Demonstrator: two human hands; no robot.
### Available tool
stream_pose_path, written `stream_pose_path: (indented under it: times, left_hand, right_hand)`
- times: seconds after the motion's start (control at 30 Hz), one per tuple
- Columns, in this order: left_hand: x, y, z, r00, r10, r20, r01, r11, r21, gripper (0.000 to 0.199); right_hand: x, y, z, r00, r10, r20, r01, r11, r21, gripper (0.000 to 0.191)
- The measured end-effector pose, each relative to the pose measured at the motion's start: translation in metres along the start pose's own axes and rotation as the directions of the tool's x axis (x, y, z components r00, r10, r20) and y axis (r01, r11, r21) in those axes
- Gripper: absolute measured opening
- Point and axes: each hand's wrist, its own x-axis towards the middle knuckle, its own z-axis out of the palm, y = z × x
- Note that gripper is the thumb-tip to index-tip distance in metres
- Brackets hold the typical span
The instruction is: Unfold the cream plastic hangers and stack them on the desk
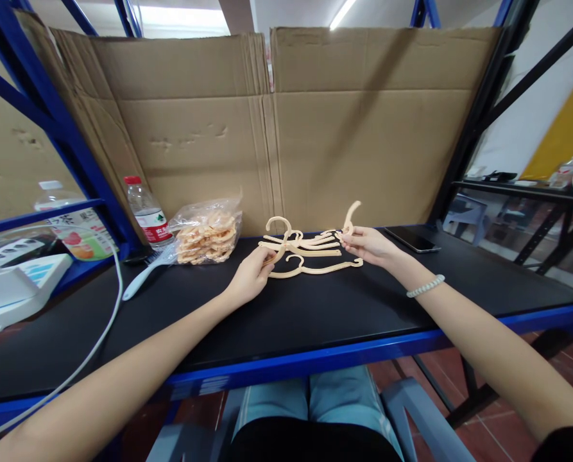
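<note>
My left hand [253, 272] is closed in a pinch on one end of a cream plastic hanger [287, 232], whose hook points up. Between the fingertips of my right hand [369, 244] is a curved cream hanger piece [350, 215], tilted upward; my fingers hide its lower end. Between my hands, another cream hanger [310, 271] lies flat on the black tabletop. Several more cream hangers [315, 243] lie just behind it, overlapping, so their outlines are hard to separate.
A clear bag of cream plastic pieces [208, 236] stands left, beside a red-capped water bottle [147, 215] and a light-blue-handled brush [149, 269]. A white cable [114, 301] crosses the left side. A phone [412, 239] lies right. Cardboard panels [194, 141] wall the back.
</note>
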Motion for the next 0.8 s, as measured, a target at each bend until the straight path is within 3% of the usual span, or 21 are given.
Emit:
stream_pose_path:
  times: [0.23,0.5,0.8]
  left_hand:
    - [0.000,0.001,0.000,1.000,-0.017,-0.024,0.017,1.000,-0.007,0.015]
    - [-0.001,0.007,-0.001,1.000,0.000,-0.031,0.000,1.000,-0.019,0.014]
    - [-0.002,0.006,0.000,0.998,0.044,-0.038,-0.043,0.999,0.011,0.016]
  right_hand:
    - [-0.007,-0.003,-0.002,0.988,0.097,0.124,-0.088,0.993,-0.075,0.019]
    - [-0.012,-0.005,0.001,0.947,0.243,0.211,-0.247,0.969,-0.008,0.019]
    - [-0.013,-0.005,0.003,0.939,0.278,0.201,-0.278,0.960,-0.029,0.017]
